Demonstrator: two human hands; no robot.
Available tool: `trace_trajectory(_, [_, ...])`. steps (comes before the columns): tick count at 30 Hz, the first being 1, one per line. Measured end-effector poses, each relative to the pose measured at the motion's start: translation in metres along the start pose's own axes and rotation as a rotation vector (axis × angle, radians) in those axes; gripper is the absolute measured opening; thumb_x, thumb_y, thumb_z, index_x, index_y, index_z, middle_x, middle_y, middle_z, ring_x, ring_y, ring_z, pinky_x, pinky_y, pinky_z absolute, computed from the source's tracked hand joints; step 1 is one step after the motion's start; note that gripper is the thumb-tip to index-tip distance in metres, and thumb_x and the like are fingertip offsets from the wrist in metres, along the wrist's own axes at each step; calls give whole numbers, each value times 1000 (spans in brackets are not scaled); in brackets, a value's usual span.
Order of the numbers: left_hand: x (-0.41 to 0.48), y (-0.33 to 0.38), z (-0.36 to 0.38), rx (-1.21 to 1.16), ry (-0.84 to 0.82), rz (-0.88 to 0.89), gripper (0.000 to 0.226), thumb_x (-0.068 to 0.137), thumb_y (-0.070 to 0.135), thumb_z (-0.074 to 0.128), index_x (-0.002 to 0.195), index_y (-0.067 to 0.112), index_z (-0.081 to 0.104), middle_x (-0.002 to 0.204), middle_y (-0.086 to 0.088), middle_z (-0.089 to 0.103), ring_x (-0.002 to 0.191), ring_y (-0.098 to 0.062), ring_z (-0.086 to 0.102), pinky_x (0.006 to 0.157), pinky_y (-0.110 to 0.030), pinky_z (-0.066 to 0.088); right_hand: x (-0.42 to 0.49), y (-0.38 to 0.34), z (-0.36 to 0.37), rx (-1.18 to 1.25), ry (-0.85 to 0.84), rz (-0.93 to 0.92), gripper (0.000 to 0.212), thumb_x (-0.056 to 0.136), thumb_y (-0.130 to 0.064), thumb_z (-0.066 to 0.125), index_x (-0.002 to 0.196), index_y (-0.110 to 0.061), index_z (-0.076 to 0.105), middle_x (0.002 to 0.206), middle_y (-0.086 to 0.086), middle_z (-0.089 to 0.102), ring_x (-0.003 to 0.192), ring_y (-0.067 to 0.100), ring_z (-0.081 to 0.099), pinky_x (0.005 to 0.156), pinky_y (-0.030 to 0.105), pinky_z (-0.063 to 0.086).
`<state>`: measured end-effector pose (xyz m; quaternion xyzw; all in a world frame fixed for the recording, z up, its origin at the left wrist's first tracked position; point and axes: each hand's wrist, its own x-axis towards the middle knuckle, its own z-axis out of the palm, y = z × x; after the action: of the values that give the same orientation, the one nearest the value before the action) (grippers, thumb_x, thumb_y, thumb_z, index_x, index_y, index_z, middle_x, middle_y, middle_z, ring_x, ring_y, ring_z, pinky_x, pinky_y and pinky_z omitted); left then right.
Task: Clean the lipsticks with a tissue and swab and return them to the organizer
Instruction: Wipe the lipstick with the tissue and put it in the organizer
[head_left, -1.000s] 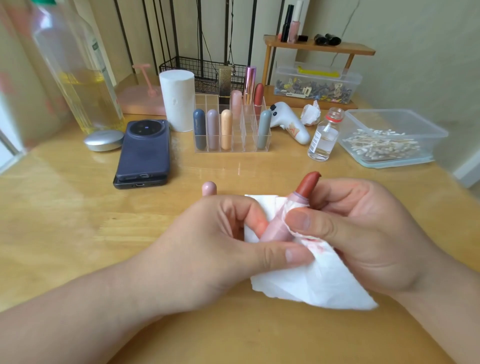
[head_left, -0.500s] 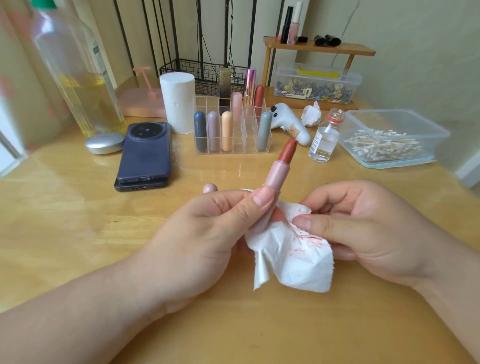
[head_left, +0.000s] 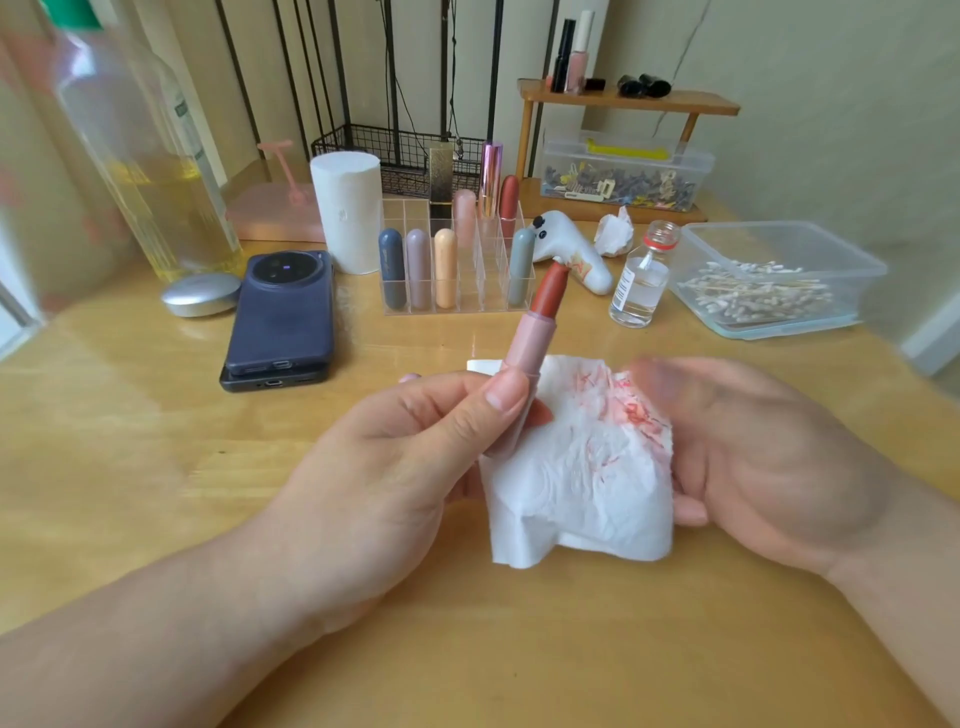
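Pinching lipstick (head_left: 535, 332) in left hand (head_left: 415, 457), clutching tissue (head_left: 587, 467) in right hand (head_left: 753, 457), wipe gently with an unstained patch, sparing the tip.

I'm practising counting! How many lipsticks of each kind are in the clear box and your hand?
Matte round-topped capsule lipsticks in the clear plastic organizer: 6
Shiny metallic tubes there: 2
Open pink-cased red lipstick, left hand: 1
Total: 9
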<state>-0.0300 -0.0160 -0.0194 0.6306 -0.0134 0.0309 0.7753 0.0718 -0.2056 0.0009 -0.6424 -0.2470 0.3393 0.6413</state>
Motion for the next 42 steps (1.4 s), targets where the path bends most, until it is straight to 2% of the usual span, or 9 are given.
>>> trace_trajectory(2, [1, -1, -1, 20, 29, 5, 47, 85, 53, 66, 92, 7, 72, 101, -38, 59, 87, -49, 56, 97, -72, 39, 0, 2, -2, -74, 64, 2, 35, 81, -25, 79, 95, 5, 71, 67, 15, 63, 48, 18, 53, 41, 23, 41])
trace_trajectory(4, [2, -4, -3, 38, 62, 19, 42, 80, 53, 70, 86, 11, 74, 91, -24, 64, 81, -40, 55, 89, -59, 48, 0, 3, -6, -93, 131, -15, 23, 83, -12, 72, 100, 3, 73, 86, 18, 75, 76, 29, 74, 73, 43, 62])
trace_trajectory(7, [4, -7, -6, 50, 103, 7, 28, 75, 45, 80, 81, 18, 76, 79, -5, 64, 70, -17, 53, 71, -32, 48, 1, -1, -9, -84, 216, -15, 34, 79, -18, 68, 104, 5, 72, 107, 28, 71, 104, 45, 68, 100, 62, 46])
trace_trajectory(17, [1, -3, -6, 100, 110, -13, 32, 68, 31, 82, 85, 11, 63, 60, -23, 67, 48, -27, 62, 57, -27, 47, -1, -2, -2, -11, 187, -68, 24, 80, -8, 68, 100, 4, 73, 104, 31, 70, 102, 49, 67, 90, 52, 52])
trace_trajectory(23, [1, -2, 3, 66, 159, 55, 31, 74, 22, 76, 85, 2, 55, 57, -9, 61, 46, -13, 56, 47, -17, 45, -2, 7, 2, -187, 107, -43, 31, 80, -19, 72, 94, 8, 69, 98, 37, 67, 88, 42, 67, 80, 53, 48])
trace_trajectory(30, [-1, -3, -4, 359, 138, 184, 45, 86, 59, 57, 85, 18, 74, 91, 2, 68, 87, -13, 62, 87, -31, 50, -7, -4, -3, -569, -24, 101, 26, 71, -22, 67, 66, 1, 57, 58, 18, 48, 55, 20, 41, 50, 36, 28])
trace_trajectory(34, [-6, 4, 1, 345, 67, 150, 53, 88, 62, 47, 77, 13, 65, 80, 4, 65, 72, -5, 54, 98, -31, 36, -8, 1, 4, -856, 41, 9, 17, 78, -33, 79, 74, -20, 69, 62, -4, 65, 55, 5, 55, 53, 24, 42])
trace_trajectory(38, [-9, 7, 6, 310, 47, 46, 42, 88, 63, 53, 75, 25, 68, 66, -6, 54, 55, -4, 47, 119, -66, 0, -5, 8, 8, -757, 236, -331, 26, 74, -43, 76, 94, -28, 72, 94, -7, 68, 93, 14, 63, 78, 24, 46])
trace_trajectory(42, [-6, 5, 4, 243, 84, 15, 36, 84, 63, 60, 75, 29, 71, 65, -5, 52, 62, -13, 48, 118, -65, 3, -6, 8, 11, -195, 103, -396, 34, 74, -36, 81, 96, -12, 74, 94, 9, 72, 93, 24, 67, 83, 32, 51])
